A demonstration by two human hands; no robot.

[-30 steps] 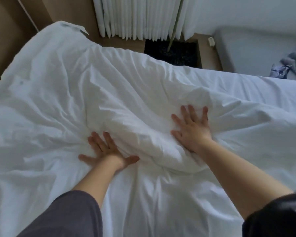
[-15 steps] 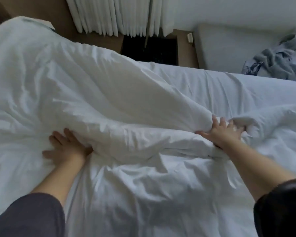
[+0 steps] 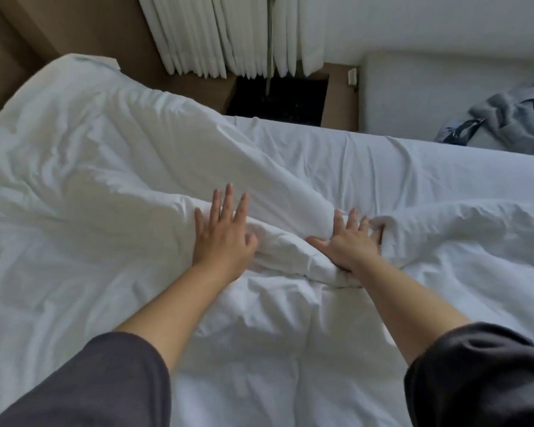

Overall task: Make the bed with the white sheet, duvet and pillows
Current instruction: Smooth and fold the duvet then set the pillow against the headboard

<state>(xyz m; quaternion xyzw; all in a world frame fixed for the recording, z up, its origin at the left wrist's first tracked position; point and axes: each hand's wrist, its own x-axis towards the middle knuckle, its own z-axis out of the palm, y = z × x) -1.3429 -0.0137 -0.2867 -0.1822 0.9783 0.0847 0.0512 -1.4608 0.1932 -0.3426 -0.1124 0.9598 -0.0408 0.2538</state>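
The left hand and right hand lay flat, fingers spread, grasping nothing, pressing the bunched duvet beneath them, apparently to flatten it.

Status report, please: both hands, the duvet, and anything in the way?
Left hand open, flat on duvet. Right hand open, pressing into its fold. Duvet bunched in a ridge, sheet bare beyond. Nothing blocks the hands.

The scene is lit dimly by cool, diffuse light, bluish on the duvet. Soft shadows are cast in its folds. Lines are bowed at the edges by the wide-angle lens; fine detail is softened throughout.
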